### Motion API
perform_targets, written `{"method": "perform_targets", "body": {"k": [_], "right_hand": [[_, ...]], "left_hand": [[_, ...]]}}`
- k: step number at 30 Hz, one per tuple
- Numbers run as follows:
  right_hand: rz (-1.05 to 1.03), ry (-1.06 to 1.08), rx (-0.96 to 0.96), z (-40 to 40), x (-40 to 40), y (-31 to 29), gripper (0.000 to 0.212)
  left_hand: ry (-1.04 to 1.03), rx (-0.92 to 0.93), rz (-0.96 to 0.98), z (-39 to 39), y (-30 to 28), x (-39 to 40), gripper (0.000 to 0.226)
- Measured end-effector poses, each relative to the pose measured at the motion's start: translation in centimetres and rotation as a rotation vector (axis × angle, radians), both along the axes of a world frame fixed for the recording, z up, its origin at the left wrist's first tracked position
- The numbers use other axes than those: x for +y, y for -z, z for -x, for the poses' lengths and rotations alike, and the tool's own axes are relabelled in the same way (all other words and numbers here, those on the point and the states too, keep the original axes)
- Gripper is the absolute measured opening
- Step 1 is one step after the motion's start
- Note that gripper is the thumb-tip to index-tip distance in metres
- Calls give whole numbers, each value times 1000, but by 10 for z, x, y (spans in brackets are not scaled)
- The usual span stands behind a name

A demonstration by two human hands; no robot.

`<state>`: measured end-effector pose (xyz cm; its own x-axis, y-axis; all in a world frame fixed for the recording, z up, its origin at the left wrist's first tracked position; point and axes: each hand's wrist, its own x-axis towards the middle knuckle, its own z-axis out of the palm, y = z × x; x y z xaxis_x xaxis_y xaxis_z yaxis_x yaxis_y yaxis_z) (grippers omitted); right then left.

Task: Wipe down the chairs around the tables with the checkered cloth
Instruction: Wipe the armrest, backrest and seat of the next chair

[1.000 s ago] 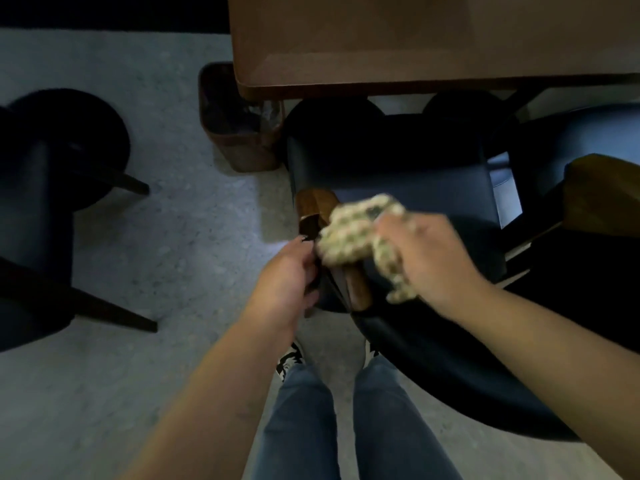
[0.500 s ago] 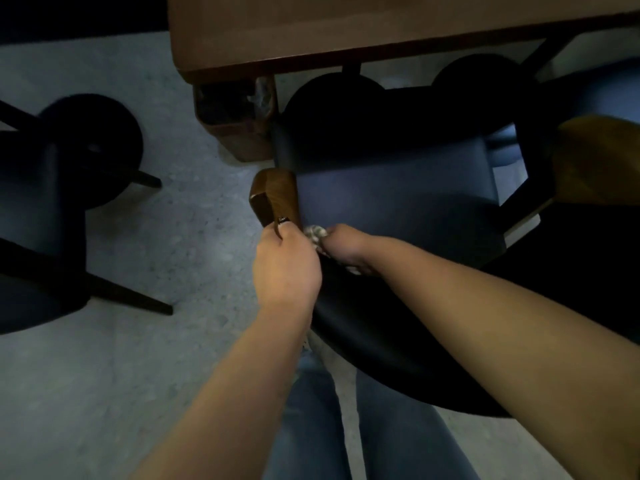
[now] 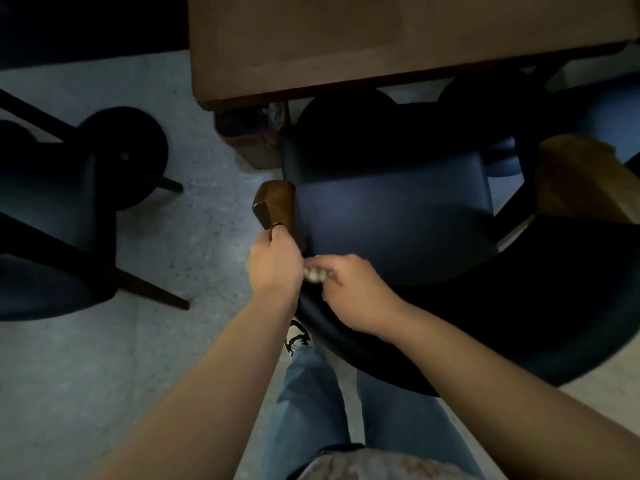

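The checkered cloth [image 3: 316, 274] is showing only as a small bunched wad, clamped in the curled fingers of the right hand [image 3: 349, 289] and pressing against the inner left edge of the dark blue armchair [image 3: 394, 220], where seat and backrest meet. Just to the left of that hand, almost touching it, the left hand [image 3: 275, 263] is gripping the lower part of the wooden armrest [image 3: 277, 204], its fingers wrapping round the wood. Beyond both hands, the chair's seat is reaching under the brown counter [image 3: 381, 39], and a wooden bin [image 3: 251, 140] is standing by the counter's corner. Far to the right of the right hand, a second wooden armrest [image 3: 581, 178] is catching the light. Well to the left of the left hand, another dark chair [image 3: 52, 220] is standing on the grey speckled floor [image 3: 86, 375]. Below the hands, legs in blue jeans [image 3: 308, 403] and a black-and-white shoe [image 3: 297, 336] are showing.
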<state>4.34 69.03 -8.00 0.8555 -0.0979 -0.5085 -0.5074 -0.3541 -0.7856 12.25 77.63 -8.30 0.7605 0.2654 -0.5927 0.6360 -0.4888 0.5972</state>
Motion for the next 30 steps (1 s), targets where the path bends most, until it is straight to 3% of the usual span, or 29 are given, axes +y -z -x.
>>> {"method": "perform_targets", "body": {"k": [5,9,13,16,24,26,30], "right_hand": [[-57,201,88,-10,3,-4,53],[40,-56,-7,2,11,-13,46],[27,-133,-62,24,0,-16,41],[108,-235,-26,52,-8,-13,52],[370,-501,182,120,-98,-23,62],[361,-397,192,111,-112,-26,55],[181,-128,-7,75,-64,-30,54]], "left_hand": [[-64,25,36,4,-9,0,30],[-76,-21,-26,21,-14,-2,31],[-129,-107,-92,60,-17,-9,34],[-192,-99,-141,71,-17,-10,36],[-117,-71,-255,79,-19,-9,32],[-164,-66,-200,79,-20,-9,34],[-289,-62,-137,96,-23,-18,39]]}}
